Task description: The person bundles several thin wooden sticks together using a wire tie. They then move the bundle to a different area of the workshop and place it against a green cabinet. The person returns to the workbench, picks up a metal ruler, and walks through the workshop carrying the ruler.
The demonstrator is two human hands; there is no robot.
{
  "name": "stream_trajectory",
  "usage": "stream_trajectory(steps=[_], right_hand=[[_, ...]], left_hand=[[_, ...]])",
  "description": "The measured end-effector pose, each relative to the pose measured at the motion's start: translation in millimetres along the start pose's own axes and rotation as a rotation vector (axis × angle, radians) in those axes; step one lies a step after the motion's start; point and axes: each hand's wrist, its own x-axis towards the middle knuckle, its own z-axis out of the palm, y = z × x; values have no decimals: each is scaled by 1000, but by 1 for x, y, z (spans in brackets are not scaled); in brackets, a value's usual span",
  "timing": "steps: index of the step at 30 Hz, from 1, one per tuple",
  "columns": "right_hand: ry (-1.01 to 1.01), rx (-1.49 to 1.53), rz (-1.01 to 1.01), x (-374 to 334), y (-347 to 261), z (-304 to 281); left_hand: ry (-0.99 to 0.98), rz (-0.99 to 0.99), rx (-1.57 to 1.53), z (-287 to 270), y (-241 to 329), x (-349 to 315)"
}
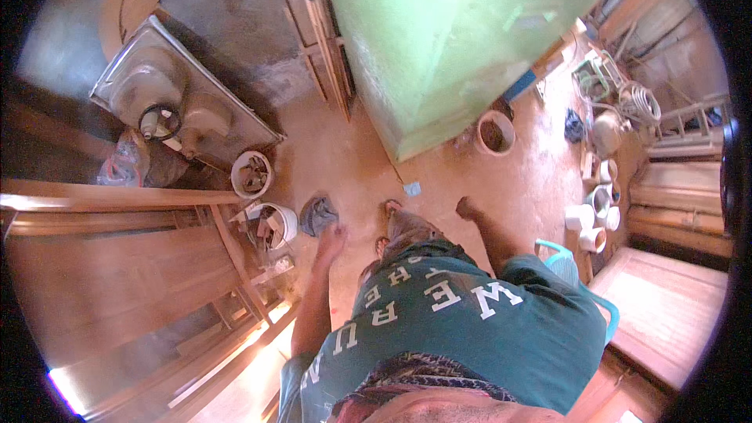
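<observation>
My left hand (pixel 334 240) hangs left of my legs, its fingers closed at the edge of a crumpled grey-blue cloth or bag (pixel 317 215); its exact kind is unclear. Out to the right of my legs, my right hand (pixel 468 208) hangs low over the brown floor (pixel 439 180). It is dark and small, so its fingers cannot be made out, and nothing shows in it. Close to the left hand stands a white bucket (pixel 288 223) with wood scraps inside. Beyond it is another white bucket (pixel 252 175) filled with brown pieces.
A green block-like structure (pixel 423 55) juts toward me, with a bucket (pixel 496 133) beside it. Wooden frames (pixel 117 202) stand at left, near a large metal-edged panel (pixel 227 94). White containers (pixel 580 218), a turquoise chair (pixel 560 262) and a wooden panel (pixel 666 305) are at right.
</observation>
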Motion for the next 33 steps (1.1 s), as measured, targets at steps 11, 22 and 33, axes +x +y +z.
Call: stream_trajectory(steps=[11,22,33], right_hand=[[172,1694,912,-185,-52,54],[620,2502,1986,-509,-122,229],[390,2347,2239,-541,-54,306]], left_hand=[[-729,713,-422,35,439,-114],[-1675,1254,-868,242,736,-213],[-1312,1692,-524,409,895,-165]])
